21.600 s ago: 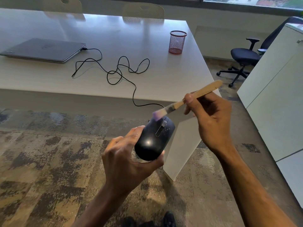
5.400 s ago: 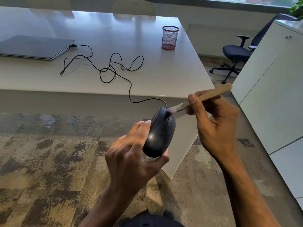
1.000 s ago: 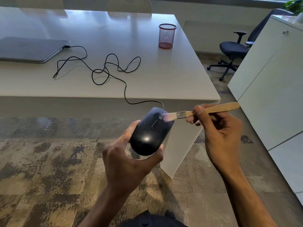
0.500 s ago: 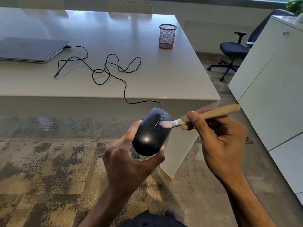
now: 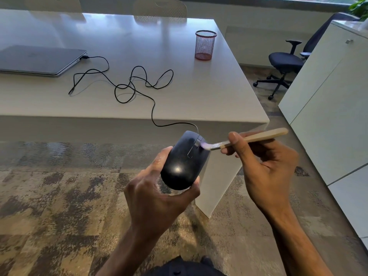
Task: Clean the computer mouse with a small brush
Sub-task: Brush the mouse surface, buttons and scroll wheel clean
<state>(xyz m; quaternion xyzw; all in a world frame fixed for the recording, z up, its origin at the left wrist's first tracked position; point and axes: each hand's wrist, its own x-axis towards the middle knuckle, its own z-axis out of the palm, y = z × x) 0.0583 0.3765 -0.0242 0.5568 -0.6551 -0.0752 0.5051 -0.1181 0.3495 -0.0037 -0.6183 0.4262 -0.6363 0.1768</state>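
A black wired computer mouse [image 5: 183, 164] is held up in front of the table edge, top side facing me, gripped at its rear by my left hand [image 5: 157, 200]. My right hand [image 5: 264, 168] pinches a small brush [image 5: 249, 138] with a pale wooden handle. The brush's pale bristles touch the mouse beside the scroll wheel, on its front right part. The mouse's black cable [image 5: 139, 86] runs up over the table edge and loops across the tabletop.
The white table [image 5: 219, 96] carries a shut grey laptop [image 5: 37, 59] at the left and a red mesh pen cup [image 5: 205, 45] at the back right. White cabinets [image 5: 334, 108] stand to the right, an office chair [image 5: 286, 62] behind them. Patterned carpet lies below.
Over the last second the bristles have shifted slightly along the mouse's front near the scroll wheel. My left hand keeps the mouse in nearly the same pose.
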